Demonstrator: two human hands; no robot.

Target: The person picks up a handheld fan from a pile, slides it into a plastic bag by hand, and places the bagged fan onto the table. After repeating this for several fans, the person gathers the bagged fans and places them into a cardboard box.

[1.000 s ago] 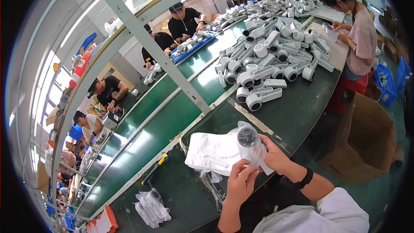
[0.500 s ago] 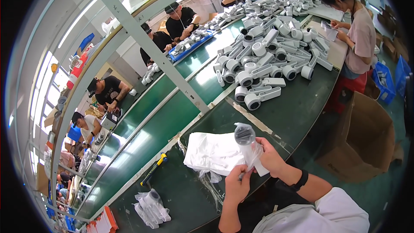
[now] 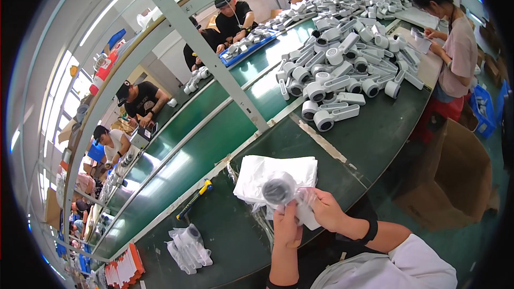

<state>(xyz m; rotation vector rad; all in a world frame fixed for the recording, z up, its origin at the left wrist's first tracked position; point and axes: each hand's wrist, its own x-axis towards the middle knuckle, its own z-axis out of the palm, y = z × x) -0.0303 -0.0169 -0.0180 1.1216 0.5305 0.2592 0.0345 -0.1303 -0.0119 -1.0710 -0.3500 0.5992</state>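
Observation:
A white handheld device (image 3: 278, 188) with a round, dark-faced head is held over the near bench, at least partly inside a clear plastic bag (image 3: 305, 196). My left hand (image 3: 287, 226) closes on the device just below its head. To its right, my right hand (image 3: 328, 211) pinches the bag, its fingers bent together. Behind both hands lies a stack of white plastic bags (image 3: 300, 167), partly covered by the device. Several bagged devices (image 3: 188, 249) rest on the bench to the left. My right wrist carries a black band.
Beyond the hands, a large pile of similar white devices (image 3: 348, 64) covers the bench. A yellow-and-black hand tool (image 3: 194, 199) lies beside the green conveyor (image 3: 187, 166). An open cardboard box (image 3: 450, 176) stands at right. One co-worker (image 3: 455, 48) stands far right; several sit across the conveyor.
The device has moved left and its round head now faces up, nearer the camera. My left hand shifted left and up with it. The right hand stays on the bag, and the view turned slightly.

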